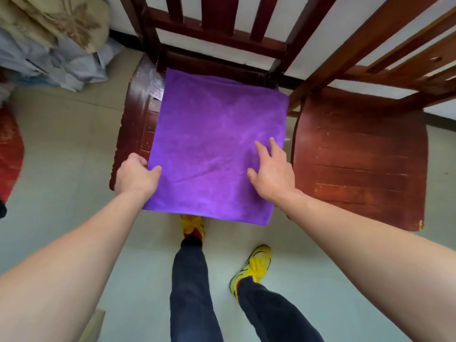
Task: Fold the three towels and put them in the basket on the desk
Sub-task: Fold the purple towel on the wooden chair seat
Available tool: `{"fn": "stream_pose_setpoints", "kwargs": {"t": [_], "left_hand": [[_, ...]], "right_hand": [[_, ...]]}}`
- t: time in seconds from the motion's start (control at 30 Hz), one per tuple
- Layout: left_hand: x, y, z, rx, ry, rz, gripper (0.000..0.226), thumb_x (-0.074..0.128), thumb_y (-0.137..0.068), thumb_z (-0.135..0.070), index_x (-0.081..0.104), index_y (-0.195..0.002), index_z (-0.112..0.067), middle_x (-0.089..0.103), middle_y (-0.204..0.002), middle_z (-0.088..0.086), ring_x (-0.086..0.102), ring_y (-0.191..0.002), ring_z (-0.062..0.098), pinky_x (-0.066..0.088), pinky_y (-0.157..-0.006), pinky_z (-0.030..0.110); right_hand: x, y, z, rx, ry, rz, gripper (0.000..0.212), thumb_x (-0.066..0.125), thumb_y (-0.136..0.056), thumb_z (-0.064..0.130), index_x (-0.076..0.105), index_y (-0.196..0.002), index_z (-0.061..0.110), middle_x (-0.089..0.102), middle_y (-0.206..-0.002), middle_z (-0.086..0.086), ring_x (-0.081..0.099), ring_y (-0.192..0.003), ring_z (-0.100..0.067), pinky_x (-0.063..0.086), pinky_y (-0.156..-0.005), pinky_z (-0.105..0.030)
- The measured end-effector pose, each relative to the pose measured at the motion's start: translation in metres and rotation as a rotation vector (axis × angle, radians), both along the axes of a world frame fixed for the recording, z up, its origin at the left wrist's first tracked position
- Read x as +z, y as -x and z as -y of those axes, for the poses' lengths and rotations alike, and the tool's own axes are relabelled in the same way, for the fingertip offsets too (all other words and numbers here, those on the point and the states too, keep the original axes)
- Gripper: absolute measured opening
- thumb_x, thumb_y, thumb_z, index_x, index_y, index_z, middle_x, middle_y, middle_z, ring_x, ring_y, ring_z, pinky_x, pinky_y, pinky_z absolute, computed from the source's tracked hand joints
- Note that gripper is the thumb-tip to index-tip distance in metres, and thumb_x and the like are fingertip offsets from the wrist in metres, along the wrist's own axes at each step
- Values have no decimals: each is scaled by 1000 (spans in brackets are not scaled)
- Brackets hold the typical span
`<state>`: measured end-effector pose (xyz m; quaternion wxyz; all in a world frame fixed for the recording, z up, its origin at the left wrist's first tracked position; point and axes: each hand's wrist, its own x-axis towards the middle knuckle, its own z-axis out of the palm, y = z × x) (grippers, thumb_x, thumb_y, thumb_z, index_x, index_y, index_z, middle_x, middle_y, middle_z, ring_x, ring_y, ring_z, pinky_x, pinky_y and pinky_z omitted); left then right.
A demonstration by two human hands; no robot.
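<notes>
A purple towel lies flat and folded on the seat of a dark red wooden chair, its near edge hanging past the seat's front. My left hand pinches the towel's left edge near the front, thumb on top and fingers curled under. My right hand rests flat on the towel's right front part with its fingers spread. No basket, desk or other towels are in sight.
A second wooden chair stands just to the right, touching the first. Piled fabrics and bags sit on the floor at top left, a red object at the left edge. My legs and yellow shoes stand before the chair.
</notes>
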<state>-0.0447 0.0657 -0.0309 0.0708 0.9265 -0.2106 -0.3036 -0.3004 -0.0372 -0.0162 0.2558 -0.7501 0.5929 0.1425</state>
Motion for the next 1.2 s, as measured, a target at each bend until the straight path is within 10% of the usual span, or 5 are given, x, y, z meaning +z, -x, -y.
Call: {"fn": "stream_pose_setpoints", "kwargs": {"t": [0.3, 0.63, 1.0, 1.2], "left_hand": [[-26, -45, 157, -110, 279, -99, 51, 73, -79, -38, 58, -120, -10, 65, -117, 15, 58, -112, 32, 43, -94, 35], [-36, -93, 217, -179, 270, -163, 17, 69, -68, -26, 62, -81, -18, 63, -82, 6, 60, -77, 24, 48, -68, 29], [-25, -112, 228, 612, 512, -398, 33, 55, -72, 11, 44, -81, -19, 50, -75, 0, 54, -71, 21, 51, -64, 31], [-24, -92, 146, 155, 270, -118, 33, 80, -70, -24, 54, -90, -19, 65, -92, 7, 63, -88, 26, 51, -81, 35]], "right_hand": [[-28, -41, 72, -112, 183, 2, 68, 54, -91, 39, 25, -150, 23, 16, -160, -11, 14, -147, -30, 32, -109, -50], [-35, -80, 83, 55, 117, -48, 64, 51, -91, 43, 29, -149, 26, 12, -161, -9, 9, -148, -27, 30, -107, -48], [-38, -68, 96, -164, 116, -22, 67, 55, -89, 46, 31, -148, 25, 16, -159, -11, 15, -146, -30, 31, -108, -48], [-22, -27, 40, -582, 110, -34, 55, 66, -84, 41, 46, -131, 22, 47, -131, -8, 47, -121, -32, 44, -90, -44]]}}
